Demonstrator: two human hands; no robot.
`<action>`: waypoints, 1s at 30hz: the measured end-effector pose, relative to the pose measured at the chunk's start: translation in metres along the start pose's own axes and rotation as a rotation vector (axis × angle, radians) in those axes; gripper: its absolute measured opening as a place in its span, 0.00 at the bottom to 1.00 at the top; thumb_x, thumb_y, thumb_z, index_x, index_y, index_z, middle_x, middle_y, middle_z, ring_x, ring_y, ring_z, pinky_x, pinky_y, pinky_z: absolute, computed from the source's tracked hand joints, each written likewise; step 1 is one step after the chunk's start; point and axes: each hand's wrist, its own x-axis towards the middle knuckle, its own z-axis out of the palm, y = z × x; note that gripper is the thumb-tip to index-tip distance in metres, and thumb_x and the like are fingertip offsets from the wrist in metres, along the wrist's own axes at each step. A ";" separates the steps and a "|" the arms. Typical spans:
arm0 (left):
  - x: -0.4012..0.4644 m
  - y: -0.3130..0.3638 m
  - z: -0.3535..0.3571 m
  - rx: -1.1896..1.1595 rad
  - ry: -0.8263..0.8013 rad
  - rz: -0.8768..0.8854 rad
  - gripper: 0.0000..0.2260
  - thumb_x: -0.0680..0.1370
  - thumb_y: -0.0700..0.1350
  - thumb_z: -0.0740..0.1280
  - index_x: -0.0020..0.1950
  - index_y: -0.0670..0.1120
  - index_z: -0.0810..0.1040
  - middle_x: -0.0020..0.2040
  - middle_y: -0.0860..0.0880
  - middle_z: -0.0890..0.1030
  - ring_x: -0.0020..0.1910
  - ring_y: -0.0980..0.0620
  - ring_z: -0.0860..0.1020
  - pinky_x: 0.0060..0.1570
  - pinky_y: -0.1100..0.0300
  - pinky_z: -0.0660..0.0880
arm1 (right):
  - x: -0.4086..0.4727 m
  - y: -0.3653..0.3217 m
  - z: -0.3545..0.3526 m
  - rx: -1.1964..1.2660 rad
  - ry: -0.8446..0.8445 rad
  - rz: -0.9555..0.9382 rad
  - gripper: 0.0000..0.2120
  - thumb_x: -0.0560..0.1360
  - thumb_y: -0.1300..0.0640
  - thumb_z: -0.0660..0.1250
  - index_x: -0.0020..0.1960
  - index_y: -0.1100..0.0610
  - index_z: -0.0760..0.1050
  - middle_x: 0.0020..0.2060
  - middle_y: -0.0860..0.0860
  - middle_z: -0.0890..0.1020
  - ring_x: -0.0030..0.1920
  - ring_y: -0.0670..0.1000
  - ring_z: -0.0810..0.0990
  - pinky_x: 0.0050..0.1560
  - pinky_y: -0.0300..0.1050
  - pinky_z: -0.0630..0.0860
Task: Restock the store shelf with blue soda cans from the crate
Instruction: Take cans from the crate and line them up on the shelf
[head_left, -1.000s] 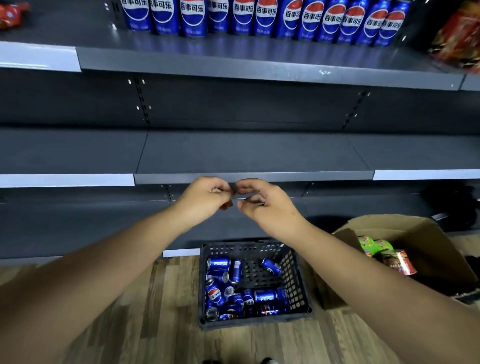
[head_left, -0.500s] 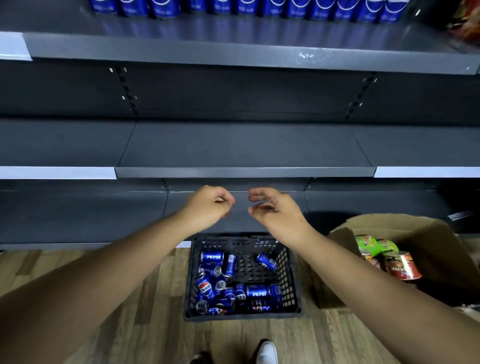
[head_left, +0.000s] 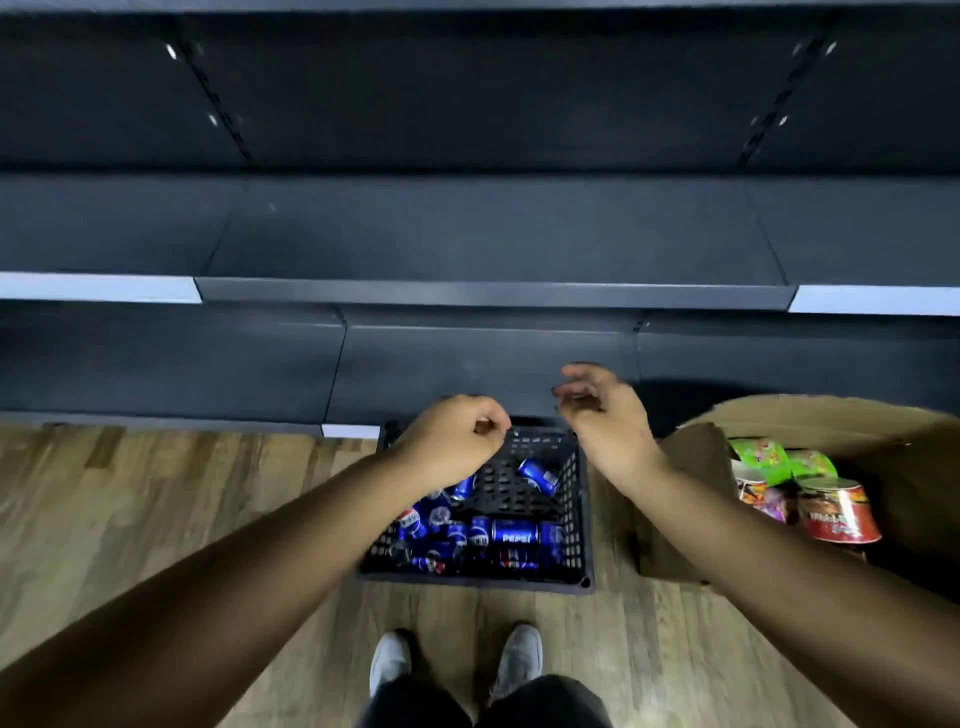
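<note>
From the head camera, looking down: a black plastic crate (head_left: 582, 519) sits on the wood floor (head_left: 156, 509), right in front of the dark shelf (head_left: 493, 249). Inside the crate lie many blue soda cans (head_left: 514, 532) — all on their sides, piled mostly at the near and left part. One more can lies apart near the far right corner.

Both hands are up above the crate and hold nothing. The left hand (head_left: 452, 441) is curled into a loose fist over the crate's far left corner. The right hand (head_left: 605, 410) is a little blurry; its fingers look bent and loose, spread apart, over the crate's far right edge. The two hands are near each other but not touching.

To the right of the crate stands a brown cardboard box (head_left: 696, 467) with red and green snack cups (head_left: 831, 512) inside. Two pale shoes (head_left: 389, 665) show at the bottom — just behind the crate.
</note>
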 end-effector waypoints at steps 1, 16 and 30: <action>0.001 -0.002 0.004 0.001 0.002 -0.012 0.09 0.78 0.41 0.63 0.53 0.46 0.80 0.46 0.55 0.79 0.43 0.58 0.77 0.42 0.68 0.69 | 0.004 0.006 0.001 0.029 0.008 0.033 0.14 0.75 0.70 0.62 0.58 0.60 0.74 0.43 0.51 0.79 0.49 0.52 0.78 0.56 0.44 0.73; 0.013 -0.100 0.017 0.021 -0.012 -0.354 0.09 0.77 0.36 0.60 0.47 0.43 0.80 0.49 0.38 0.82 0.48 0.40 0.80 0.51 0.48 0.77 | 0.024 0.081 0.030 0.538 -0.060 0.826 0.10 0.79 0.62 0.57 0.40 0.58 0.71 0.26 0.51 0.80 0.34 0.50 0.75 0.35 0.42 0.70; 0.017 -0.211 0.067 0.371 -0.384 -0.424 0.14 0.81 0.43 0.59 0.64 0.40 0.73 0.60 0.40 0.77 0.57 0.45 0.76 0.50 0.59 0.71 | 0.016 0.211 0.080 -0.455 -0.353 0.679 0.12 0.76 0.60 0.63 0.59 0.63 0.73 0.51 0.62 0.79 0.49 0.58 0.80 0.46 0.49 0.79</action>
